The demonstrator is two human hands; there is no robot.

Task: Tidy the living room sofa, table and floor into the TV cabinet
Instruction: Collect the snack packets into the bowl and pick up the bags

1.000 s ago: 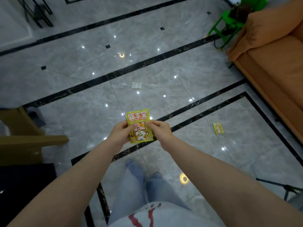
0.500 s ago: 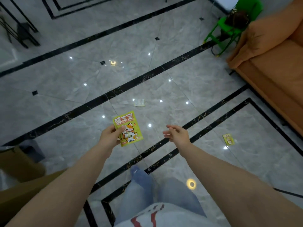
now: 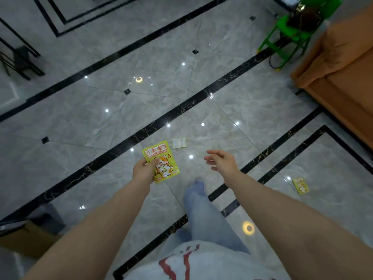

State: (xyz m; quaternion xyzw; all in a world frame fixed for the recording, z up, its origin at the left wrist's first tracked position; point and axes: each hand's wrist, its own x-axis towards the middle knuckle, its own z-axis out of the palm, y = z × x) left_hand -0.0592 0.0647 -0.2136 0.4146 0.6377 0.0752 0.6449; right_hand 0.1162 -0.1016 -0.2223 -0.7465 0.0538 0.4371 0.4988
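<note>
Bright, ceiling-light glare on glossy floor point(image 3: 161, 102), edges warped

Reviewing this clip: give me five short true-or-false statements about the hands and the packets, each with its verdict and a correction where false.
1. The left hand holds a yellow packet. True.
2. The right hand also grips that packet. False: it is open, apart from it and holds nothing.
3. A white packet lies on the floor ahead. True.
4. A small yellow packet lies on the sofa. False: it lies on the floor, to the right.
5. The green chair stands left of the sofa. True.
</note>
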